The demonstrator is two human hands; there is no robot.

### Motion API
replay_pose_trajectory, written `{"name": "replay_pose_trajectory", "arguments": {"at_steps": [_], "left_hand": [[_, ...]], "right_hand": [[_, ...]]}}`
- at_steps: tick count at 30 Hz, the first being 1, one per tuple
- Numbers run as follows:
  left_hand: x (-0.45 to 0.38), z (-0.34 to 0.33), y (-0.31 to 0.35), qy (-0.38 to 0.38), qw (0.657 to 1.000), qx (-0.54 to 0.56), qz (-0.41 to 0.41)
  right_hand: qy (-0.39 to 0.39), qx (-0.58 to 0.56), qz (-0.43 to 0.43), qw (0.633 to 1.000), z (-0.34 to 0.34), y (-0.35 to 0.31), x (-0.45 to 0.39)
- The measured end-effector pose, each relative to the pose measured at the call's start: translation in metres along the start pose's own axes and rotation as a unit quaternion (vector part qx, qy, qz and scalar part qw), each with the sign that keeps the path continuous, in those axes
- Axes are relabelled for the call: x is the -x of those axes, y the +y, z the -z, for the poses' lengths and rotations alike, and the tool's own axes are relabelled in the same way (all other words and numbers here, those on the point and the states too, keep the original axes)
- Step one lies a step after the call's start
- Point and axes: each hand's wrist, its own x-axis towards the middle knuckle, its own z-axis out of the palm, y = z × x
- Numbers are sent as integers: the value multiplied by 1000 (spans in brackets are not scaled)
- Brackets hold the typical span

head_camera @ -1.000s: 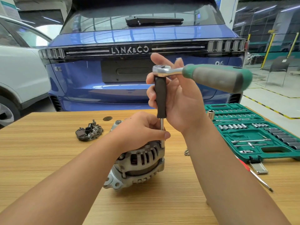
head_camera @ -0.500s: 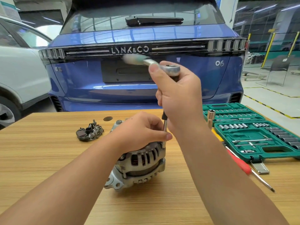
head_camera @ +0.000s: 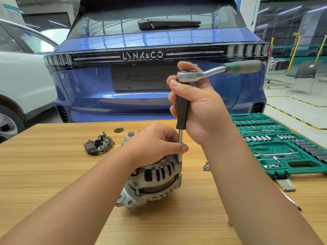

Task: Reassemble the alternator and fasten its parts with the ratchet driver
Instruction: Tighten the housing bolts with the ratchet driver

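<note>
The alternator [head_camera: 155, 179] is being kept on the bench [head_camera: 53, 174], near the middle, lying tilted w/ its ribbed metal casing facing up. It is being steadied from above by the left hand [head_camera: 155, 142], whose fingers are being curled over the top of the casing and pinched round the thin steel shaft just above the housing. The ratchet driver [head_camera: 182, 106] is being held upright by the right hand [head_camera: 200, 110], which is being wrapped round the black extension grip; the green handle [head_camera: 244, 67] is sticking out to the right (blurred, so prob. mid-swing). The tip is being seated at the casing's right edge, presumably on a through-bolt, though the bolt head itself is hidden.

Judged from the cast metal, the alternator is likely heavy and stiff, not fragile, but apt to rock on its mounting ears; it is best gripped across the casing, away from the slots. A rectifier plate [head_camera: 99, 145] is lying apart to the left, and an open socket set [head_camera: 276, 145] to the right.
</note>
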Motion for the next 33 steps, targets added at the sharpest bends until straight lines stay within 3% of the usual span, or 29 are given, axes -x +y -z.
{"name": "replay_pose_trajectory", "arguments": {"at_steps": [4, 13, 23, 30, 33], "left_hand": [[1, 1, 0, -4, 1000, 9, 6], [2, 1, -1, 0, 1000, 7, 8], [-2, 0, -4, -1, 1000, 9, 4], [-6, -2, -7, 3, 1000, -10, -3], [-5, -1, -7, 1, 1000, -9, -4]], "right_hand": [[-12, 123, 145, 982, -10, 10, 3], [-143, -34, 60, 987, 5, 6, 1], [-81, -18, -27, 996, 5, 1, 2], [102, 100, 6, 990, -6, -1, 0], [50, 47, -43, 997, 0, -6, 0]]}}
